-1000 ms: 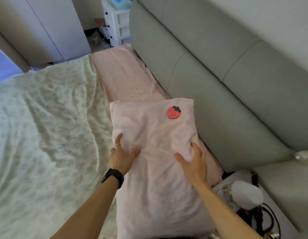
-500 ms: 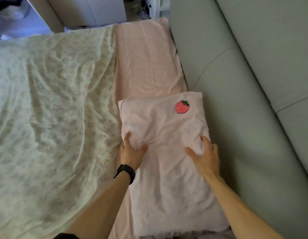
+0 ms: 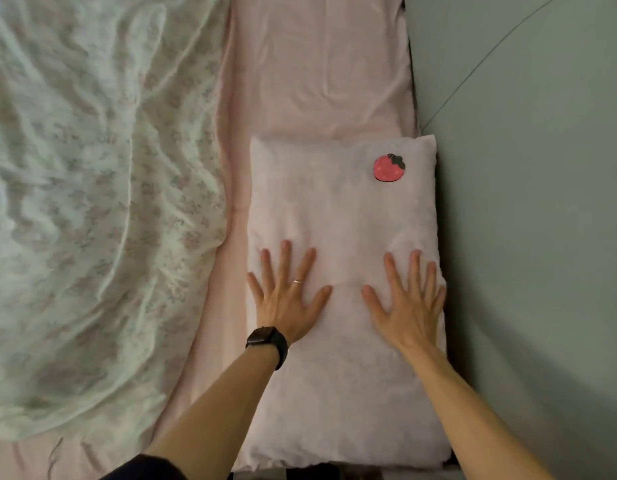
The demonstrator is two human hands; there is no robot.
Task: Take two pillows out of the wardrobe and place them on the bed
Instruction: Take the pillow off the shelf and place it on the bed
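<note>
The head view shows the pale pink rectangular fabric pillow [image 3: 341, 216], marked by a red strawberry patch [image 3: 389, 168], lying flat on the pink bed sheet [image 3: 317, 64]. Its long edge touches the grey-green padded headboard [image 3: 525, 237], and a crumpled floral quilt [image 3: 92, 202] lies to its other side. The left hand [image 3: 286, 301] and right hand [image 3: 405, 304] both rest palm-down on it, fingers straight and spread wide, gripping nothing, which looks like settling and smoothing this pillow in place. Only one pillow is plainly visible, so the next move probably calls for lifting both hands clear and fetching another from the wardrobe.
</note>
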